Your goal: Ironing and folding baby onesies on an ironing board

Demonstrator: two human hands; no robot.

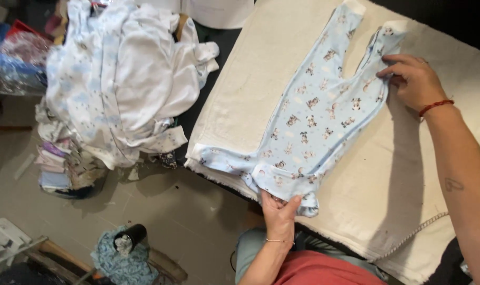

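Light blue baby sleepsuit (308, 119) with animal print laid flat on cream padded board (250, 89), legs pointing away, neck end at near edge. Left hand (278, 208) pinching collar and shoulder fabric at near edge. Right hand (411, 80) pressing fingertips on one leg, fingers bent, nipping cloth. Spread and smoothed mostly; no fold made yet. Heap of white and pale blue garments (118, 79) well apart on left.

Right forearm (464, 179): cut by right edge. Left hand (278, 214): fingertips hidden under baby suit (308, 124) collar. White garment pile (118, 74): blurred, top cropped. Dark cylinder on floor (130, 236): kind unclear. Table (387, 184): far corners out of frame.
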